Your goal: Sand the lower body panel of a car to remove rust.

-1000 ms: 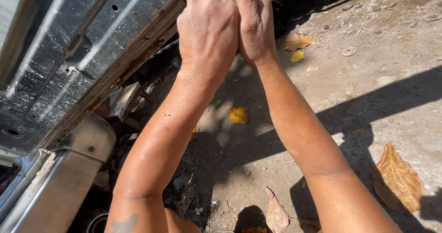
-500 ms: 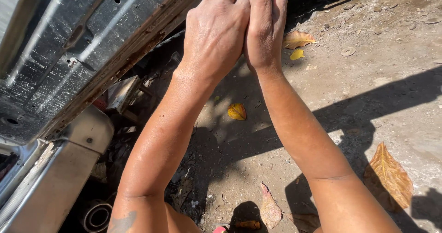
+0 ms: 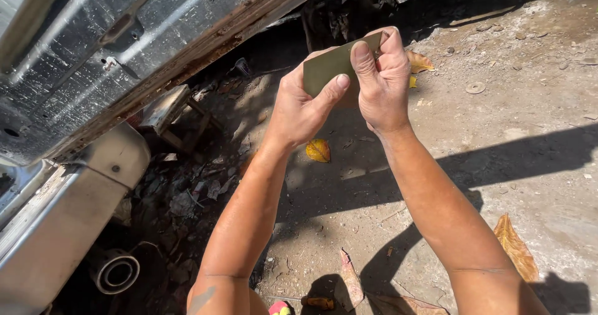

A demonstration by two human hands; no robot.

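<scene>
Both hands have dropped from the rusty metal panel [image 3: 124,47]; left hand [image 3: 302,106] and right hand [image 3: 383,81] pinch an olive sheet [image 3: 333,66] between them.

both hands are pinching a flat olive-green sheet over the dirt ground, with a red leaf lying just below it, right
Not quite: the head view shows the leaf is yellow, not red. The rest holds: the left hand and right hand both pinch the flat olive-green sheet over the dirt ground.
</scene>
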